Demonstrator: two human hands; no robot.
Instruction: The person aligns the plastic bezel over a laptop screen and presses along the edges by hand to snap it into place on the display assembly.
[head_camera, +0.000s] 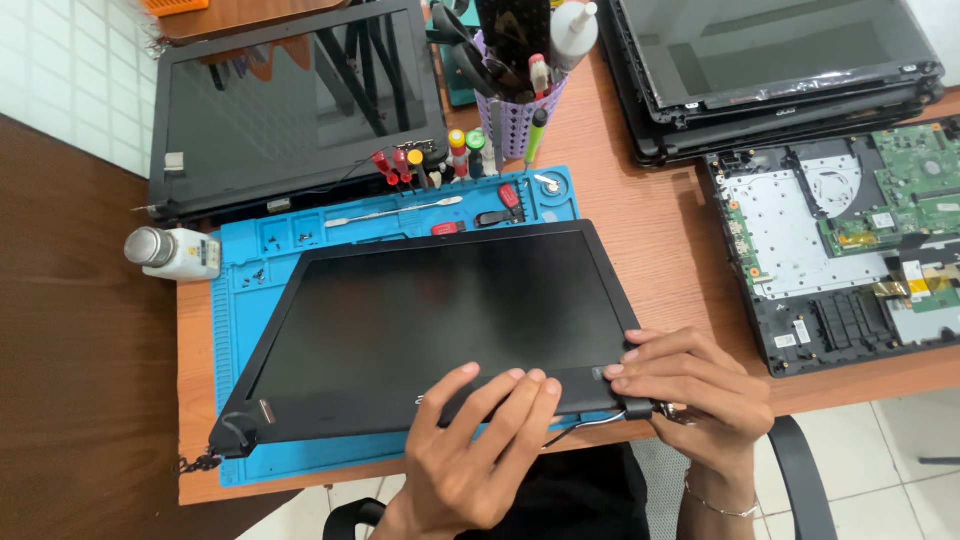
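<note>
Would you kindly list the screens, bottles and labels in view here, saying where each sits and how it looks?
Black rectangular laptop screen panel: on the blue work mat, dark, near edge under the left hand and right hand.
Second black screen panel: behind the mat, dark, reflective.
Stacked dark laptop lids: far right.
Small white bottle with grey cap: lying left of the mat.
White stickers: on the open laptop base.

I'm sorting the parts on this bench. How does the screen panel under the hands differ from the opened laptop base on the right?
The screen panel lies on the blue mat, closed-faced and plain black; the laptop base sits on bare wood, showing green boards. The left hand and right hand grip the panel; nothing touches the base. Both lie flat.
</note>
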